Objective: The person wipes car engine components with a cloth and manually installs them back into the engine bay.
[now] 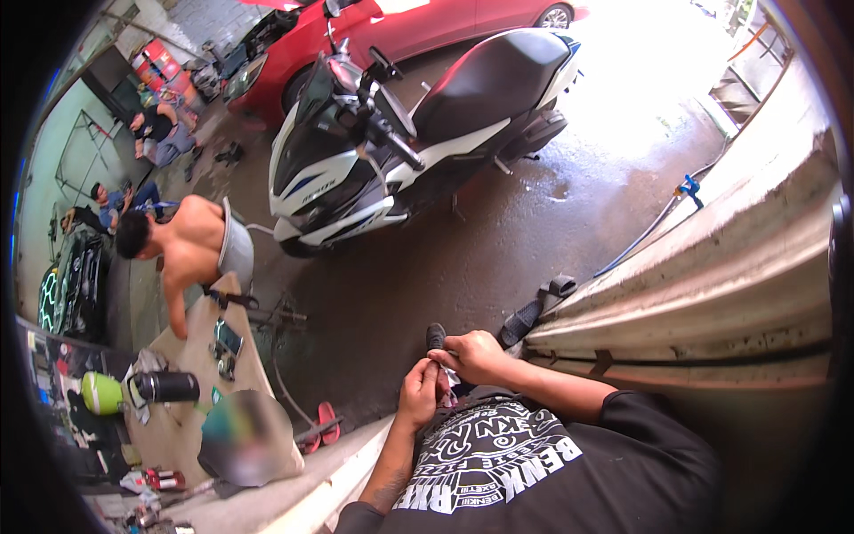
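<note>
- As the left hand (420,392) and the right hand (476,358) meet in front of the black printed shirt (569,472), their fingers are curled and close together; I cannot tell whether they pinch anything.
- A small dark rounded thing (435,335) shows just beyond the right hand's fingertips; whether it is held is unclear.
- Dark sandals (521,322) lie on the wet floor (525,214), right of the hands.
- Ahead stands a white-and-black scooter (440,165), a red car (427,34) behind it.
- To the left, a shirtless person (197,236) reaches down to a counter (189,358) bearing a phone (229,335) and a black cylinder (167,386).
</note>
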`<state>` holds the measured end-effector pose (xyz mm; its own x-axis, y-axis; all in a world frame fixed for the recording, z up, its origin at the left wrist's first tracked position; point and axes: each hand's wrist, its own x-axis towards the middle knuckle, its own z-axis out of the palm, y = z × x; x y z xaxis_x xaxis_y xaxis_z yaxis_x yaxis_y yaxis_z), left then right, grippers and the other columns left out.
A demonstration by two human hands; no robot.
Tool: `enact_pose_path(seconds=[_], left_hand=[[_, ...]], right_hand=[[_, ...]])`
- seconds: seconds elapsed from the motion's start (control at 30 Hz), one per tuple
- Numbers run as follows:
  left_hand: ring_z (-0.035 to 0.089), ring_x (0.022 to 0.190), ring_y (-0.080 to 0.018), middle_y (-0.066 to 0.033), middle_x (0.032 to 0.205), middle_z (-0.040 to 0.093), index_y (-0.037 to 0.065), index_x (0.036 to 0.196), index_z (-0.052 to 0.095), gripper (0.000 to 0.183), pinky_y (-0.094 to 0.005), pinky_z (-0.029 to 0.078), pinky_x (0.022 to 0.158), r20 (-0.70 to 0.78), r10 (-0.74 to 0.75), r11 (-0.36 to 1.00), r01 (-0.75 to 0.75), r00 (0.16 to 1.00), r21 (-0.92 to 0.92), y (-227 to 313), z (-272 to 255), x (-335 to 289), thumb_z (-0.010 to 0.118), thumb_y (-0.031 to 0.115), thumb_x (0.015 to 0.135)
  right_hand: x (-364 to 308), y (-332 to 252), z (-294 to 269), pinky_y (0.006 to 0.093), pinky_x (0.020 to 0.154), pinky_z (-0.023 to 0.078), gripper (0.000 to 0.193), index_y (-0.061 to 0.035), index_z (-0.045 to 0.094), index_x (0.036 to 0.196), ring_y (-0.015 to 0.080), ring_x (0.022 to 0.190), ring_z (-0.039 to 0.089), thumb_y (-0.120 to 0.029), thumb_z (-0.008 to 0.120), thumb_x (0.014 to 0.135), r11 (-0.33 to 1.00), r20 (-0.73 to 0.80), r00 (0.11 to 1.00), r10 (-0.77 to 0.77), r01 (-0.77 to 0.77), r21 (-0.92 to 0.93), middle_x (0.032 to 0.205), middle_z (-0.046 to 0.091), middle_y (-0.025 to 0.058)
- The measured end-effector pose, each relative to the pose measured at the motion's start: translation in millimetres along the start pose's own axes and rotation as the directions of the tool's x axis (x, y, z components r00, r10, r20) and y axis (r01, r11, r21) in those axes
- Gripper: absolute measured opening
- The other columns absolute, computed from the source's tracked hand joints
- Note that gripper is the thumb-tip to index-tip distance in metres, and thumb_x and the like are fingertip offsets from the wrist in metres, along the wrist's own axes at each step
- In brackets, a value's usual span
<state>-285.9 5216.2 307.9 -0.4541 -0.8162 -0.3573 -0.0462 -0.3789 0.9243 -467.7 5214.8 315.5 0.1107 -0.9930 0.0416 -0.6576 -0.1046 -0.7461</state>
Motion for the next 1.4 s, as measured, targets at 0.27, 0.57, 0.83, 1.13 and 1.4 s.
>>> enact_pose_path(seconds=[0.27,0.57,0.83,1.13,1.4], left_hand=[[0.056,0.067,-0.0067,0.0002,0.078,0.059,0.006,0.102,0.057,0.018,-0.0229,0.048,0.059,0.292,-0.075,0.952,0.156,0.954,-0.264,55.8,-19.9,198.8,0.057,0.025,0.103],[0.053,0.062,-0.0062,0.0021,0.075,0.059,0.005,0.096,0.061,0.032,-0.0234,0.043,0.057,0.337,-0.12,0.993,0.114,0.934,0.036,62.1,63.2,358.6,0.057,0.035,0.104],[0.061,0.077,-0.0122,-0.0028,0.085,0.066,0.002,0.1,0.067,0.06,-0.0279,0.048,0.068,0.092,-0.002,0.998,-0.004,0.996,0.066,105.6,221.7,544.6,0.031,0.049,0.109],[0.057,0.061,-0.0153,-0.0059,0.07,0.063,0.0,0.089,0.067,0.061,-0.0326,0.046,0.062,0.387,0.188,0.931,-0.29,0.903,0.223,171.4,435.7,726.1,0.025,0.038,0.112],[0.053,0.063,-0.0019,0.0043,0.065,0.059,0.001,0.079,0.067,0.065,-0.0238,0.039,0.055,0.533,0.014,0.965,-0.152,0.846,0.216,161.2,584.3,873.0,0.039,0.052,0.107]], right_hand=[[155.6,63.1,-56.4,0.048,0.068,0.055,0.055,-0.0055,0.074,0.084,0.0384,0.073,0.07,-0.058,0.058,0.094,0.948,-0.045,0.947,0.318,-0.315,0.054,0.072,0.07,0.0196],[232.6,205.7,-139.3,0.0479,0.071,0.054,0.056,-0.0042,0.071,0.091,0.0401,0.077,0.069,-0.058,0.057,0.095,0.902,-0.142,0.9,0.412,-0.379,0.207,0.077,0.068,0.0214],[269.2,350.7,-294.2,0.0448,0.079,0.055,0.031,-0.005,0.061,0.116,0.0363,0.09,0.068,-0.031,0.055,0.102,0.979,-0.362,0.93,0.063,0.014,0.205,0.098,0.068,0.0163],[275.1,495.4,-518.3,0.0413,0.065,0.051,0.022,-0.007,0.067,0.096,0.0358,0.072,0.067,-0.029,0.066,0.095,0.918,-0.425,0.876,0.229,-0.05,0.393,0.076,0.067,0.0167],[298.0,656.3,-639.1,0.0443,0.068,0.052,0.031,-0.0041,0.067,0.102,0.0347,0.076,0.068,-0.034,0.063,0.096,0.808,-0.371,0.757,0.537,-0.335,0.485,0.083,0.068,0.0189]])
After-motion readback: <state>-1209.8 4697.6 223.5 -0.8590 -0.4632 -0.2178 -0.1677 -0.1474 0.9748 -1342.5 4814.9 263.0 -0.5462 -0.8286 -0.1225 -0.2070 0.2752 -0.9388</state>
